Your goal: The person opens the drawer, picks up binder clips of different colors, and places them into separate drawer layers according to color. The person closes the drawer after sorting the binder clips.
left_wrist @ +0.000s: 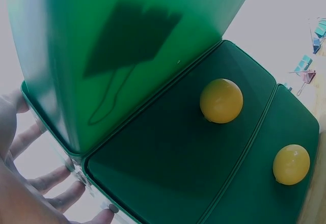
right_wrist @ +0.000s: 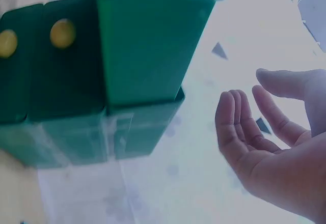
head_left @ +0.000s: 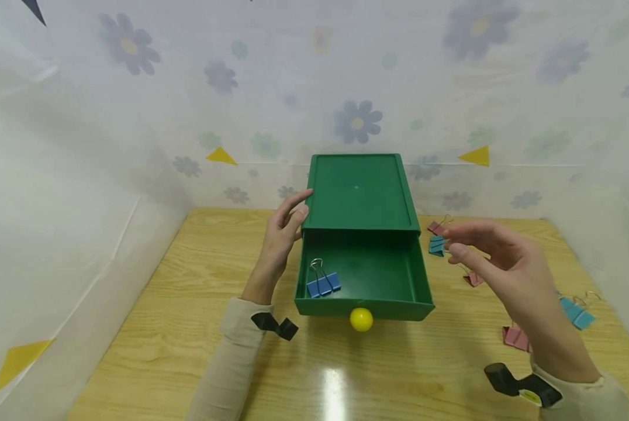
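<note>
A green drawer cabinet (head_left: 358, 190) stands at the middle of the table with its top drawer (head_left: 398, 311) pulled out. Inside the drawer, near its front left corner, lies a blue binder clip (head_left: 323, 285); its dark outline shows through the drawer bottom in the left wrist view. My left hand (head_left: 280, 234) rests against the cabinet's left side, fingers extended along it (left_wrist: 51, 178). To the right of the drawer, my right hand (head_left: 514, 269) hovers over the table with loosely bent fingers and nothing between them. Close to its fingertips is a teal binder clip (head_left: 436, 245).
More binder clips lie on the right of the table: red ones (head_left: 436, 227) (head_left: 515, 338) and another teal one (head_left: 577, 314). Below the pulled-out drawer, two closed drawers with yellow knobs (left_wrist: 221, 101) show. A flowered white curtain (head_left: 272, 105) hangs behind the table.
</note>
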A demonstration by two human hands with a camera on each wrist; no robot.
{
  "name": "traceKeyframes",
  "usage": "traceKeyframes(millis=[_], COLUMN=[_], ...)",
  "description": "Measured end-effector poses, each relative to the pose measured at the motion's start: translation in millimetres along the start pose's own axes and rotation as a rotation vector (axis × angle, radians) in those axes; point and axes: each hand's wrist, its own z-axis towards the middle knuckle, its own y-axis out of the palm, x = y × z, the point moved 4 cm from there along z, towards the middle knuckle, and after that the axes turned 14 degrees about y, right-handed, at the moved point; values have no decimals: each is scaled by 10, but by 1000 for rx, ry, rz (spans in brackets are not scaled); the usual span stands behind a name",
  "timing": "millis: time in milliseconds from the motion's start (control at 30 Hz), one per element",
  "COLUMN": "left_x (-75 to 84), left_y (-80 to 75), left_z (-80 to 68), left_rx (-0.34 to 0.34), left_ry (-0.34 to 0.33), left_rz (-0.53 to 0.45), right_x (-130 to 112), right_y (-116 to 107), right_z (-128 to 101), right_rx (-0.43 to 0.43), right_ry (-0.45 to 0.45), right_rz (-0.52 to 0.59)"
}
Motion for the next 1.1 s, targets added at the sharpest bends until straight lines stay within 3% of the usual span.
traceKeyframes(millis=[233,367,500,667,900,1100], left_x=[5,2,-2,-3,6,17], left_y=[3,4,3,5,13,11], left_z=[1,1,2,20,25,1], left_rx=[2,4,6,9,9,13], left_ry=[-4,-5,-6,-6,-4,-9], left_rz=[-2,0,6,2,-5,5], right_x=[160,231,280,366,593,816], right_y=[-233,-400,-574,-760,-1014,-1218], right_z=[-23,2,29,76,181,330], right_rx=[71,121,189,251,301,269], right_ry=[2,57,106,106,130,185], right_rz=[-24,-80,-247,-425,-460,-434])
